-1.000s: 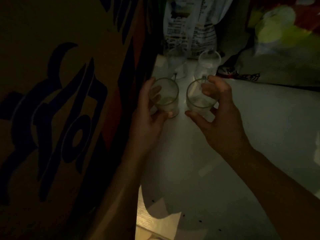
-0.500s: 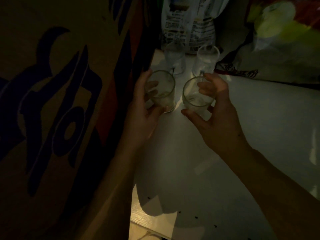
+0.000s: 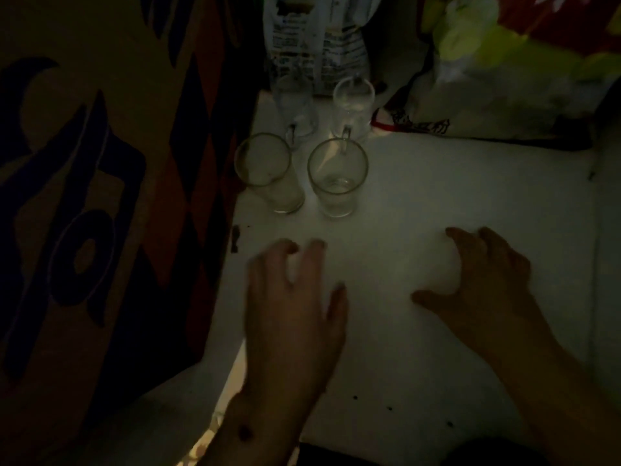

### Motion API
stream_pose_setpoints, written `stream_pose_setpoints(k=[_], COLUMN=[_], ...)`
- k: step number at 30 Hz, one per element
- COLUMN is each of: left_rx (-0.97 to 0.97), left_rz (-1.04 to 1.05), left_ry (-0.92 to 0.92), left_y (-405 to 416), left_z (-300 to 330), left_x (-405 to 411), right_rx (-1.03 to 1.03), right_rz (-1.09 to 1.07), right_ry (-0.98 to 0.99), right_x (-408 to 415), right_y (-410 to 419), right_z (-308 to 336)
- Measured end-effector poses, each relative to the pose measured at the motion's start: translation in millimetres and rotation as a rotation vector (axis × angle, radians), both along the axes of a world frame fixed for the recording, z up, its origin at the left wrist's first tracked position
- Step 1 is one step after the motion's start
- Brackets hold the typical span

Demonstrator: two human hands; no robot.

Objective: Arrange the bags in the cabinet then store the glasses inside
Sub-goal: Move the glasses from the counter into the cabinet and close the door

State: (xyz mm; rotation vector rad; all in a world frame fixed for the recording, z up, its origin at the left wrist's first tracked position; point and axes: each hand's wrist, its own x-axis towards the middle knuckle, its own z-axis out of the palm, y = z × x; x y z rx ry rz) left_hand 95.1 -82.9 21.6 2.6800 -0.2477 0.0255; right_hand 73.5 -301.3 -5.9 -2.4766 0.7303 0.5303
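Dim light in here, and four glasses are standing on the white cabinet shelf (image 3: 470,203). Up front, two plain tumblers side by side: the left tumbler (image 3: 268,173) sits close against the big printed bag (image 3: 100,196) along the shelf's left edge, and the right tumbler (image 3: 337,178) stands just beside it, a narrow gap between them. Behind those, toward the back edge, two handled glass mugs: the left mug (image 3: 295,102) and the right mug (image 3: 353,107), both with handles pointing to the front. A printed packet (image 3: 316,38) stands upright at the back, and a plastic bag (image 3: 487,82) slumps in the back right corner.

Both hands are off the glass. The left hand (image 3: 295,304) hovers near the front of the shelf, fingers (image 3: 317,250) loosely spread and slightly curled, gripping nothing. The right hand (image 3: 487,280) is much the same, fingers arched and apart, thumb out, nothing in it.

Handling, then: these look like rigid, smooth, breakable pieces, likely light enough for one hand each. The tumblers want a wrap around the wall, thumb opposite the fingers, below the rim. The mugs offer their handles. Being packed so tight, a knock could clink one into its neighbour, so any nudge should be gentle.
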Motion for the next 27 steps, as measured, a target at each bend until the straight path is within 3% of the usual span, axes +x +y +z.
stream_pose_setpoints(k=[3,5,15,23,27], left_rx=[0.255,0.324,0.398,0.414,0.461], left_rz=[-0.175,-0.235,-0.254,-0.292,-0.368], left_ry=[0.517,0.63,0.717,0.611,0.544], left_y=[-11.3,-19.0,-42.0,-33.1,-16.2], left_z=[-21.0,-32.0,-35.8,-41.4,-42.3], left_x=[-16.2,-11.3,11.5,5.8,-10.1], right_rx=[0.039,0.037,-0.066,-0.182,-0.146], right_rz=[0.057,0.102,0.162,0.227,0.27], right_ry=[0.215,0.294,0.39,0.248,0.223], right_x=[-6.4,-10.8,-23.4,-35.7,-54.3], right_y=[-4.6,0.9,17.7,9.8,14.4], right_z=[5.0,7.7,8.5,-4.4,-6.4])
